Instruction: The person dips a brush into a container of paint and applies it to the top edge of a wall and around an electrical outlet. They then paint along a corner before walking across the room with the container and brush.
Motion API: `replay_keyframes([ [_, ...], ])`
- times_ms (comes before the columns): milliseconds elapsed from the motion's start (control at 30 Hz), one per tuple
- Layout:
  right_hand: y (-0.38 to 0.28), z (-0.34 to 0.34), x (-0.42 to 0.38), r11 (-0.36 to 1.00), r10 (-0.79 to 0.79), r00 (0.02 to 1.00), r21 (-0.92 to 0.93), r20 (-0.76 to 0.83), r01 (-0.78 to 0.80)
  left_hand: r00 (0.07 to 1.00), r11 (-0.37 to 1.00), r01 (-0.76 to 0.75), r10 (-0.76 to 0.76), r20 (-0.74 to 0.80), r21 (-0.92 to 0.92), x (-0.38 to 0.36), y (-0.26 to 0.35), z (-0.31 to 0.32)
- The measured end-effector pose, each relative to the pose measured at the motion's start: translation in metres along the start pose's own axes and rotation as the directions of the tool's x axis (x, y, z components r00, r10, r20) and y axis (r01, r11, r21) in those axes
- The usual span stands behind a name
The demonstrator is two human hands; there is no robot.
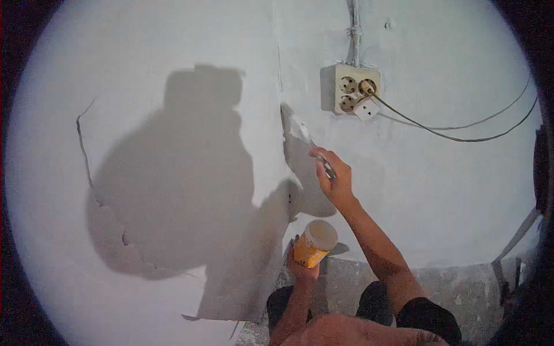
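My right hand (336, 175) is closed round the handle of a brush-like tool (304, 130), whose pale end points up and left near the wall corner. Its exact tip is hard to make out. Lower down, my left hand (301, 266) grips a yellow-orange container (312, 247) with a whitish round top, tilted slightly to the right. Whether that top is a lid or an opening is unclear.
White walls (438, 190) meet at a vertical corner. A socket block (358, 73) with plugs and a hanging cable (456, 138) is at upper right. Cracks (84, 144) mark the left wall; below is grey floor (456, 288). My shadow covers the left wall.
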State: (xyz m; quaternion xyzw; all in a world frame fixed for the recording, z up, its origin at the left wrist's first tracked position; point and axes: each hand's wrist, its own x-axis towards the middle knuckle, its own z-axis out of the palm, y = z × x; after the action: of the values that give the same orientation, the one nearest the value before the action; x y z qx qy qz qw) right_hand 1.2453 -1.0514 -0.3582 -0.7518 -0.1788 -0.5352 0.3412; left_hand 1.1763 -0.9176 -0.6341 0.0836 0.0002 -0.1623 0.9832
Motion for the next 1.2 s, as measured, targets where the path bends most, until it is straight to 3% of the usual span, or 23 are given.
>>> replay_keyframes([
  [100, -0.018, -0.015, 0.001, 0.993, 0.081, 0.997, 0.084, 0.003, -0.081, 0.999, 1.0, -0.002, 0.003, 0.053, -0.007, 0.013, -0.003, -0.018],
  [200, -0.025, -0.012, 0.009, 0.992, 0.017, 0.995, 0.126, -0.098, -0.005, 0.998, 0.998, 0.055, -0.054, 0.011, -0.027, 0.007, -0.003, -0.018],
  [267, -0.013, -0.007, 0.002, 0.991, 0.07, 0.997, 0.115, -0.041, -0.065, 0.995, 0.997, 0.078, -0.078, -0.068, -0.008, 0.001, -0.005, -0.007],
  [367, 0.006, -0.006, -0.037, 0.996, 0.049, 0.997, 0.065, 0.066, -0.054, 0.998, 0.998, 0.062, -0.061, -0.012, 0.018, -0.006, -0.016, -0.006],
  [400, 0.006, -0.012, -0.052, 0.989, 0.133, 0.985, 0.058, 0.11, -0.14, 0.999, 0.998, 0.051, -0.051, 0.003, 0.025, -0.003, -0.018, -0.012],
  [467, 0.003, -0.028, -0.061, 0.996, 0.064, 0.994, 0.058, 0.09, -0.069, 0.999, 0.999, 0.032, -0.032, 0.016, 0.031, 0.001, -0.02, -0.028],
  [500, -0.002, -0.038, -0.063, 0.998, -0.009, 0.998, 0.055, 0.068, 0.005, 0.975, 0.76, -0.223, 0.162, 0.154, 0.61, -0.007, -0.018, -0.038],
  [533, -0.011, -0.053, -0.061, 0.999, -0.023, 0.995, 0.034, 0.094, 0.019, 0.898, 0.177, -0.418, 0.227, 0.377, 0.891, -0.008, -0.019, -0.041],
  [567, -0.023, -0.071, -0.056, 0.999, -0.04, 0.993, 0.014, 0.112, 0.039, 0.89, 0.171, -0.431, 0.24, 0.387, 0.886, -0.006, -0.019, -0.033],
  [600, -0.032, -0.091, -0.055, 1.0, 0.015, 0.984, 0.019, 0.176, -0.019, 0.986, 0.791, -0.151, 0.078, 0.148, 0.593, -0.009, -0.018, -0.023],
  [633, -0.039, -0.111, -0.05, 0.997, 0.068, 0.968, 0.018, 0.243, -0.075, 0.974, 0.976, 0.217, -0.215, 0.067, -0.025, -0.01, -0.019, -0.011],
  [667, -0.053, -0.131, -0.042, 0.984, 0.163, 0.953, 0.033, 0.256, -0.177, 0.975, 0.977, 0.214, -0.211, 0.068, -0.025, -0.015, -0.021, -0.004],
  [767, -0.086, -0.182, -0.045, 0.843, 0.483, 0.835, 0.119, 0.262, -0.525, 0.967, 0.955, 0.227, -0.197, -0.163, 0.19, -0.057, -0.014, 0.002],
  [833, -0.116, -0.22, -0.051, 0.838, 0.545, 0.814, -0.106, 0.201, -0.535, 0.947, 0.866, 0.314, -0.259, -0.188, 0.39, -0.075, -0.005, 0.014],
  [900, -0.113, -0.239, -0.121, 0.537, 0.837, 0.546, 0.268, -0.049, -0.8, 0.875, 0.885, 0.451, -0.411, -0.257, 0.118, -0.112, 0.013, 0.109],
  [933, -0.129, -0.249, -0.105, 0.514, 0.854, 0.512, 0.315, -0.097, -0.798, 0.875, 0.886, 0.449, -0.41, -0.257, 0.114, -0.122, 0.02, 0.127],
  [967, -0.151, -0.263, -0.07, 0.536, 0.841, 0.528, 0.308, -0.115, -0.786, 0.831, 0.825, 0.536, -0.553, -0.06, -0.181, -0.141, 0.025, 0.137],
  [1000, -0.168, -0.273, -0.045, 0.537, 0.842, 0.521, 0.326, -0.141, -0.778, 0.77, 0.657, 0.62, -0.614, 0.174, -0.43, -0.159, 0.029, 0.149],
  [1033, -0.18, -0.283, -0.023, 0.539, 0.841, 0.513, 0.341, -0.171, -0.77, 0.769, 0.654, 0.623, -0.612, 0.183, -0.429, -0.173, 0.03, 0.162],
  [1067, -0.193, -0.294, 0.002, 0.536, 0.843, 0.502, 0.361, -0.192, -0.763, 0.773, 0.797, 0.582, -0.604, -0.194, -0.165, -0.187, 0.033, 0.185],
  [1100, -0.205, -0.306, 0.027, 0.539, 0.842, 0.496, 0.374, -0.214, -0.755, 0.737, 0.808, 0.572, -0.431, -0.521, 0.14, -0.192, 0.034, 0.216],
  [1133, -0.218, -0.317, 0.049, 0.543, 0.839, 0.49, 0.385, -0.236, -0.746, 0.682, 0.766, 0.609, -0.372, -0.629, 0.207, -0.201, 0.037, 0.245],
  [1200, -0.244, -0.339, 0.092, 0.555, 0.832, 0.486, 0.396, -0.268, -0.731, 0.684, 0.748, 0.64, -0.448, -0.575, 0.178, -0.208, 0.043, 0.314],
])
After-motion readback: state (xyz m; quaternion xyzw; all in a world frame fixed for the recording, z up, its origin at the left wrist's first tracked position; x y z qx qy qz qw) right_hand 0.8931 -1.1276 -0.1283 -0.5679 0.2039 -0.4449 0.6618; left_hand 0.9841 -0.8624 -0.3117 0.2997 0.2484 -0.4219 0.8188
